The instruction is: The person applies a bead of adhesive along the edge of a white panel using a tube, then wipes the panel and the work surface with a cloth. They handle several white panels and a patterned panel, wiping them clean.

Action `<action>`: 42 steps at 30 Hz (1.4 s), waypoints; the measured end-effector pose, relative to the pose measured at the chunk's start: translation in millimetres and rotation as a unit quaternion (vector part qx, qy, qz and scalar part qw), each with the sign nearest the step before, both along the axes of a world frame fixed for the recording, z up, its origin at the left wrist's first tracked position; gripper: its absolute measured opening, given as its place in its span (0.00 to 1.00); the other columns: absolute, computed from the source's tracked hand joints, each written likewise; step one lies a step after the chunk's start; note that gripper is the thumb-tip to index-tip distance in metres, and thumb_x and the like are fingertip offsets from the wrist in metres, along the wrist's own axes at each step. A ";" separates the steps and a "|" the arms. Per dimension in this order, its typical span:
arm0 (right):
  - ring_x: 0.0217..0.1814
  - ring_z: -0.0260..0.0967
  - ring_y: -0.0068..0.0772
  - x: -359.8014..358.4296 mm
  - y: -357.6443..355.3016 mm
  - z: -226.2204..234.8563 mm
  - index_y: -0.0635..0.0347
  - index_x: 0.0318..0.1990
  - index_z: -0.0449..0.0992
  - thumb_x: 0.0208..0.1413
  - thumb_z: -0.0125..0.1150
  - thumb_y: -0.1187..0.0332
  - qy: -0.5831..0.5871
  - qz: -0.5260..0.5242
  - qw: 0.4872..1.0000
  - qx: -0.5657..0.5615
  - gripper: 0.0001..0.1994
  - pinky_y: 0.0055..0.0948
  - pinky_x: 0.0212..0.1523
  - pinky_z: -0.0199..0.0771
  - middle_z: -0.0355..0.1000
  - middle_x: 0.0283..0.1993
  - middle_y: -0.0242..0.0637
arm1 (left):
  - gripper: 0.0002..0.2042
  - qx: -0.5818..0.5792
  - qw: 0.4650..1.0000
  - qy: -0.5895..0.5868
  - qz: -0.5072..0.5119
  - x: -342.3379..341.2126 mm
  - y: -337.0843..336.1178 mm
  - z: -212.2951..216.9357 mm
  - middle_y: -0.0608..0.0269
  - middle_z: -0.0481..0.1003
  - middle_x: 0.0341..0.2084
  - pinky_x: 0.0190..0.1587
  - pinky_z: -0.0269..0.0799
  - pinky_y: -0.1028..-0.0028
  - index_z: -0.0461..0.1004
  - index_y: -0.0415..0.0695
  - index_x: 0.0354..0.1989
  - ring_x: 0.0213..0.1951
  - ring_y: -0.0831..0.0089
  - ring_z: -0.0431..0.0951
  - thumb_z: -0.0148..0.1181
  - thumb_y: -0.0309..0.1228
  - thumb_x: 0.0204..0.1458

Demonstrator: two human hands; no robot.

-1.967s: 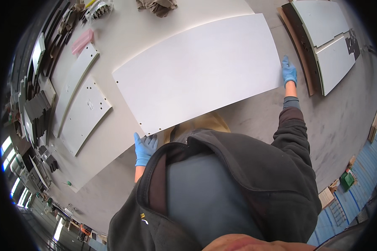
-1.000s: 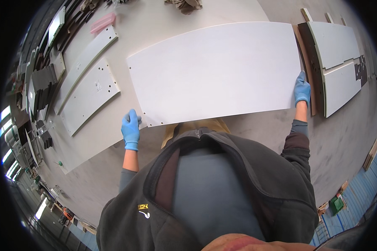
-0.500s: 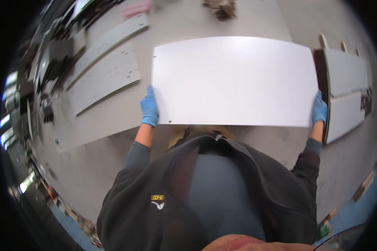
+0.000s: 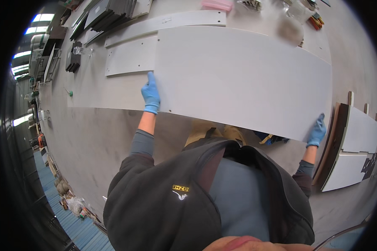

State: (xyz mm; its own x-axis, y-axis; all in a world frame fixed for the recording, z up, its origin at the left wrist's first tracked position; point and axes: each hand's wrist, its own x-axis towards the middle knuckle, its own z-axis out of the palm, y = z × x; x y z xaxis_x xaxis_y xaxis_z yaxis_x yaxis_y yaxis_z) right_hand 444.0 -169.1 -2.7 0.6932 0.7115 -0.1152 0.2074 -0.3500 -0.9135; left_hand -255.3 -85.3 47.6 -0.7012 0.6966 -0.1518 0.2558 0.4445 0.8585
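A large white rectangular panel is held between my two blue-gloved hands, over the pale worktable. My left hand grips its left edge near the front corner, thumb on top. At the opposite end, my right hand closes round the right edge by the front corner. Small dark holes mark the panel's left end. Beyond that end lies a narrower white board with several holes, partly covered by the panel. A long white strip rests behind it.
Dark flat pieces are stacked at the far left, with a smaller dark stack nearer. A pink tray and a bag of small hardware sit at the back. White panels are piled on my right.
The view has turned, and the panel with both hands has swung left over the table, its left end now beside the boards. Both hands keep their hold.
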 end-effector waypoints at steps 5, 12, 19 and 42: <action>0.25 0.47 0.17 -135.2 72.9 -24.3 0.68 0.29 0.80 0.72 0.56 0.48 -0.031 0.043 0.999 -0.004 0.29 0.28 0.24 0.48 0.54 0.21 0.19 | 0.36 0.006 0.998 0.042 0.042 -133.5 7.6 -18.4 0.74 0.59 0.13 0.24 0.53 0.67 0.64 0.43 0.11 0.21 0.80 0.55 0.57 0.61 0.64; 0.25 0.51 0.26 -318.1 160.1 -25.8 0.67 0.24 0.70 0.69 0.53 0.40 -0.109 0.102 0.982 -0.117 0.34 0.37 0.26 0.56 0.56 0.19 0.34 | 0.38 -0.018 0.990 0.040 0.136 -299.9 11.2 -65.6 0.75 0.61 0.11 0.22 0.54 0.68 0.66 0.42 0.11 0.19 0.79 0.56 0.55 0.65 0.62; 0.26 0.52 0.29 -429.4 228.6 -37.0 0.67 0.24 0.69 0.69 0.52 0.40 -0.107 0.140 0.974 -0.144 0.35 0.38 0.29 0.60 0.57 0.20 0.36 | 0.38 -0.029 0.981 0.035 0.190 -393.0 22.1 -95.5 0.75 0.61 0.11 0.22 0.53 0.69 0.63 0.44 0.10 0.18 0.80 0.56 0.57 0.65 0.62; 0.26 0.53 0.31 -492.2 269.4 -70.7 0.68 0.26 0.70 0.70 0.50 0.39 -0.158 0.158 0.962 -0.156 0.35 0.39 0.30 0.62 0.59 0.20 0.37 | 0.40 -0.088 0.972 0.034 0.213 -452.0 51.8 -127.4 0.73 0.59 0.10 0.22 0.54 0.66 0.59 0.42 0.09 0.18 0.77 0.55 0.57 0.64 0.62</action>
